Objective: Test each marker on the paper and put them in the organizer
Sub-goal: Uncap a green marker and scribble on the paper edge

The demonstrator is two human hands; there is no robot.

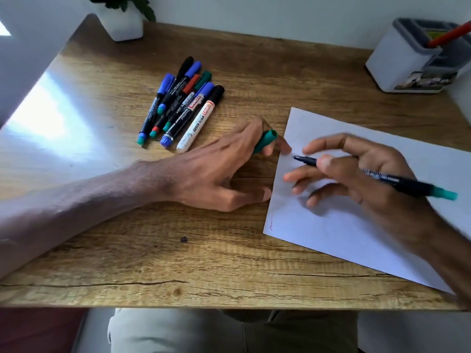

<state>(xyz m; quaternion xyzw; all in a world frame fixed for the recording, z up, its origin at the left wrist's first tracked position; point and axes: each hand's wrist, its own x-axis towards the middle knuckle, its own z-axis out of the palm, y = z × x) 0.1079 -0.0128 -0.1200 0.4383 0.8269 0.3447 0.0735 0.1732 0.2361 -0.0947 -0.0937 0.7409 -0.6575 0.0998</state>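
My right hand (356,174) holds an uncapped black marker with a green end (397,180), its tip just above the left part of the white paper (382,238). My left hand (224,169) lies on the desk beside the paper's left edge, fingers closed on the marker's green cap (267,140). A small red scribble (271,226) marks the paper's near-left corner. Several capped markers (181,103) lie in a bunch at the desk's middle back. The white and grey organizer (397,62) stands at the back right with a red pen (451,34) in it.
A white plant pot (122,24) stands at the back left of the wooden desk (153,250). A wall runs behind the desk. My lap shows below the front edge.
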